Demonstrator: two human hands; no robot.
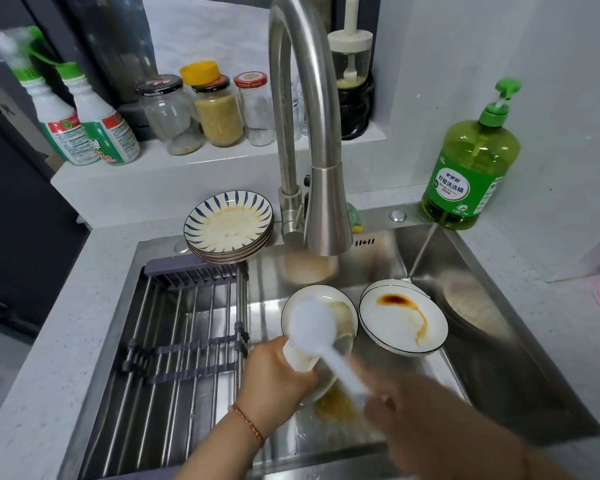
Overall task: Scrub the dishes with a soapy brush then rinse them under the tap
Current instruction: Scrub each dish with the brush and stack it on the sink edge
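My left hand (pixel 276 375) grips the near rim of a white dish (pixel 343 320) tilted in the steel sink (pixel 499 358). My right hand (pixel 413 407), blurred, holds the handle of a white dish brush (pixel 314 325) whose round head lies over the dish. Right of it a white plate (pixel 402 323) with a brown sauce stain leans on other plates. A stack of blue-striped plates (pixel 229 225) with yellow residue sits on the sink's back edge. The tap (pixel 323 202) hangs above; I see no water stream. Orange residue lies on the sink floor below the dish.
A metal drying rack (pixel 187 334) fills the sink's left half. A green detergent pump bottle (pixel 471 168) stands at the back right corner, a sponge (pixel 355 220) behind the tap. Jars and spray bottles line the back ledge. Another bowl (pixel 471 306) lies at the sink's right side.
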